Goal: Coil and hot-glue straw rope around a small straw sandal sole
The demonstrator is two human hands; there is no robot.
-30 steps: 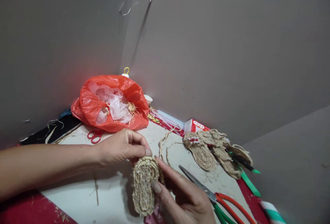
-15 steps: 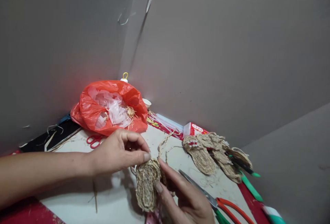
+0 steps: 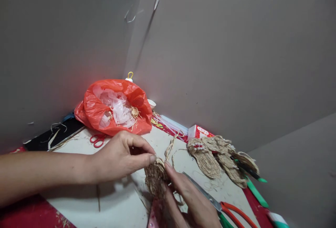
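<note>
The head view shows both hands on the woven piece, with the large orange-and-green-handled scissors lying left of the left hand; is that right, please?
Not quite: in the head view, the large scissors lie to the right of the right hand, not left of the left hand. Both hands are indeed on the woven piece.

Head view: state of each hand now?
Left hand: closed, pinching the woven piece at its top edge.
Right hand: closed, holding the same piece by its right side.
</note>
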